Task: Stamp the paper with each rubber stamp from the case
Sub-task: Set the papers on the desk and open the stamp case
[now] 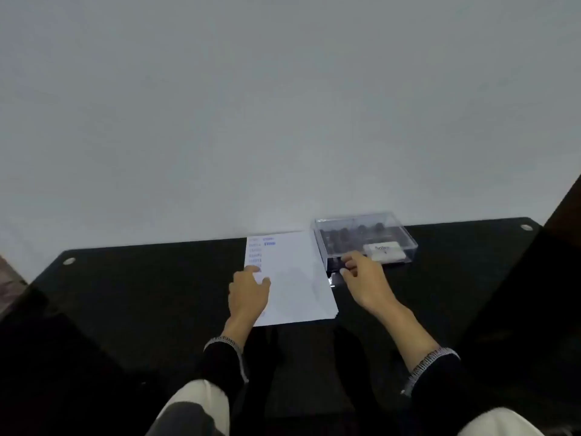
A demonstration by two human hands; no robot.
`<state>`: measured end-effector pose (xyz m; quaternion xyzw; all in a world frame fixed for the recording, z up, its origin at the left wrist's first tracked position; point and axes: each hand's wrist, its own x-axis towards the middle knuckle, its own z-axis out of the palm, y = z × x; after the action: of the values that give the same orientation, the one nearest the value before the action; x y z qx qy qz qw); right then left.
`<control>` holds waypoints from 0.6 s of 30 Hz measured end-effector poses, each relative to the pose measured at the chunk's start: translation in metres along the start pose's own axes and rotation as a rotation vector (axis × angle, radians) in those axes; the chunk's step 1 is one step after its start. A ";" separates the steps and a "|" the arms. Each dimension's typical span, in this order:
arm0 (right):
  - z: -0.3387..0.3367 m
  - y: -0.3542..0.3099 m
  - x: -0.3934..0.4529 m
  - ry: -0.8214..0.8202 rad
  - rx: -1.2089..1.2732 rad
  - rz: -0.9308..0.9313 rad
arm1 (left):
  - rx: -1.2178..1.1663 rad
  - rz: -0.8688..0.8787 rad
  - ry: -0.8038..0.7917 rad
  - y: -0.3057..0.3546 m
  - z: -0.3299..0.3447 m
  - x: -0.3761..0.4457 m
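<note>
On the black desk [141,278] the left hand [248,294] lies on the left edge of the paper [295,278], its fingers [254,272] fairly straight, pressing the sheet down just near of a column of blue stamp marks [256,253]. The paper's long axis runs from near to far, tilted slightly leftward at the far end. Just right of it stands the clear case [364,239], its long side lying left to right, dark rubber stamps [342,237] inside. The right hand [364,278] reaches the case's near left corner, fingers curled at its edge; whether they grip anything I cannot tell.
</note>
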<state>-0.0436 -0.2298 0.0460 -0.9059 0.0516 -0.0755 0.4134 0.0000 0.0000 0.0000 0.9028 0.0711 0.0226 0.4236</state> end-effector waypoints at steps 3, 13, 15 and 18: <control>0.022 0.026 -0.012 -0.053 -0.014 0.089 | 0.180 -0.123 0.059 -0.021 0.014 -0.012; 0.072 0.056 -0.005 -0.052 0.068 0.289 | 0.236 -0.252 0.077 -0.031 0.031 0.000; 0.079 0.053 0.001 -0.056 0.097 0.320 | 0.173 -0.335 0.026 -0.028 0.028 0.009; 0.086 0.051 0.005 -0.073 0.103 0.333 | 0.104 -0.402 -0.031 -0.038 0.023 0.017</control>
<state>-0.0243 -0.1996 -0.0478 -0.8646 0.1821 0.0242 0.4677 0.0150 0.0092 -0.0445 0.8912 0.2445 -0.0798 0.3736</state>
